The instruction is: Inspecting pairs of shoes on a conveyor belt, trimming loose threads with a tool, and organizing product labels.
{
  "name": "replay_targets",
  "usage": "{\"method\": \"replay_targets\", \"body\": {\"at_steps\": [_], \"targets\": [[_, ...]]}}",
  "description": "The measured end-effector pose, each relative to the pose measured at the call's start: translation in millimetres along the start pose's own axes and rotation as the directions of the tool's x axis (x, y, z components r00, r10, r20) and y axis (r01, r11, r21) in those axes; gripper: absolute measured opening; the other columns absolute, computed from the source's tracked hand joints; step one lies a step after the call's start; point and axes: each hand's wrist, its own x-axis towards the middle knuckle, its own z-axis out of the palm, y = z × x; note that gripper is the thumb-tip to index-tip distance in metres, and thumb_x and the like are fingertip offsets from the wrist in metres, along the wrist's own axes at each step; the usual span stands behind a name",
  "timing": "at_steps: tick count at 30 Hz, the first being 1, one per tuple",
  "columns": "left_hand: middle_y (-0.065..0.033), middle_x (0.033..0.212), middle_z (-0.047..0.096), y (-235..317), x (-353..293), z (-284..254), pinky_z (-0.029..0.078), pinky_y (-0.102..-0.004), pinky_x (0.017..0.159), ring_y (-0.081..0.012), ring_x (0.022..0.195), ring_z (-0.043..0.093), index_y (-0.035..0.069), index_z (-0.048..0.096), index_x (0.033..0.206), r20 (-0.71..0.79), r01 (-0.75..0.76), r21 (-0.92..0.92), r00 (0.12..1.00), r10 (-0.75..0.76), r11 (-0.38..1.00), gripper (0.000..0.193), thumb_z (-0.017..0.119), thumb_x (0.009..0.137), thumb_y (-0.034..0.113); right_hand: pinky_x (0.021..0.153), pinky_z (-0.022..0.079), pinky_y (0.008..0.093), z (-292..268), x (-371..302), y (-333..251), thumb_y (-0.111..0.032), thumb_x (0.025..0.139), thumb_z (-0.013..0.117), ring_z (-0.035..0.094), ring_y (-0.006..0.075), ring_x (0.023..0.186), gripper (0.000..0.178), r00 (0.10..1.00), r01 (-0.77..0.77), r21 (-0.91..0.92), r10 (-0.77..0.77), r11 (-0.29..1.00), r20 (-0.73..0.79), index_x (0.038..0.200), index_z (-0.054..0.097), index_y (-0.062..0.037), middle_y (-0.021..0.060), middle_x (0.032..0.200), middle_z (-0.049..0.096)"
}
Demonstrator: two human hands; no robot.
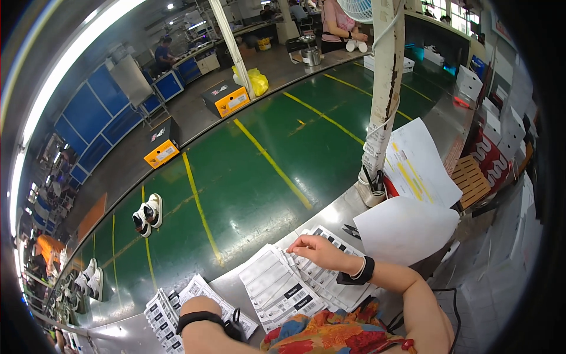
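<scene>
Touching rectangular white paper sheets [275, 288] lightly should prevent creases; remotely, I can't tell if my right hand [322, 251] or left hand [201, 305] grips.

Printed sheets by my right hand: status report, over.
Right hand at upper edge of printed sheets, grip unclear. Left hand over other sheets, fingers hidden. Printed sheets overlapping, uneven. Dark tool nearby, clear of both hands.
</scene>
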Motion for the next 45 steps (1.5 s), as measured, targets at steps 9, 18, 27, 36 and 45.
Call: {"method": "replay_targets", "body": {"at_steps": [9, 18, 27, 36, 45], "targets": [[-0.0105, 0.081, 0.061, 47, -6, 38, 0.044, -0.0402, 0.068, -0.0301, 0.084, 0.060, 0.009, 0.061, 0.079, 0.140, -0.066, 0.047, 0.988, 0.058, 0.997, 0.021, 0.052, 0.090, 0.025, 0.069, 0.049, 0.0305, 13, -1, -11, -0.025, 0.094, 0.060, 0.062, 0.0155, 0.075, 0.026, 0.953, -0.089, -0.385, 0.191, 0.919, 0.235, 0.101, 0.064, -0.0002, 0.0097, 0.086, 0.068], [-0.0121, 0.082, 0.063, 84, -5, 68, 0.048, -0.0466, 0.074, -0.0334, 0.085, 0.062, 0.004, 0.065, 0.077, 0.192, 0.014, 0.013, 0.981, -0.016, 1.000, 0.024, 0.054, 0.085, 0.024, 0.074, 0.050, 0.0416, 32, -10, -43, -0.025, 0.093, 0.057, 0.063, 0.0336, 0.085, 0.025, 0.885, 0.360, -0.493, -0.123, 0.792, 0.448, 0.098, 0.060, -0.0012, 0.0169, 0.090, 0.064], [-0.0113, 0.097, 0.066, 33, -23, -7, 0.051, -0.0402, 0.080, -0.0283, 0.092, 0.065, 0.004, 0.068, 0.091, 0.050, 0.225, 0.257, 0.968, -0.246, 0.940, 0.024, 0.063, 0.084, 0.026, 0.084, 0.049, 0.0420, -29, -77, -131, -0.019, 0.092, 0.060, 0.061, 0.0328, 0.096, 0.025, 0.793, 0.546, -0.550, -0.178, 0.632, 0.582, 0.109, 0.058, -0.0013, 0.0159, 0.101, 0.062], [-0.0131, 0.088, 0.065, -77, -82, -18, 0.050, -0.0378, 0.071, -0.0291, 0.081, 0.063, 0.002, 0.066, 0.097, -0.347, 0.851, 0.182, 0.525, -0.777, 0.493, 0.019, 0.071, 0.086, 0.017, 0.108, 0.024, 0.0671, -121, -224, -142, -0.014, 0.050, 0.086, 0.016, 0.0503, 0.143, 0.117, 0.890, -0.370, -0.900, 0.190, -0.232, -0.415, 0.152, 0.027, -0.0126, 0.0230, 0.157, 0.018], [-0.0162, 0.091, 0.064, -148, -67, 6, 0.050, -0.0405, 0.073, -0.0340, 0.083, 0.063, 0.001, 0.063, 0.102, -0.122, 0.766, -0.074, 0.629, -0.768, 0.639, 0.023, 0.061, 0.094, 0.023, 0.095, 0.048, 0.0453, -165, -234, -84, 0.005, 0.065, 0.062, 0.061, 0.0362, 0.113, 0.061, 0.844, -0.235, -0.933, -0.420, 0.271, -0.334, 0.125, 0.058, -0.0065, 0.0200, 0.122, 0.062]]}}
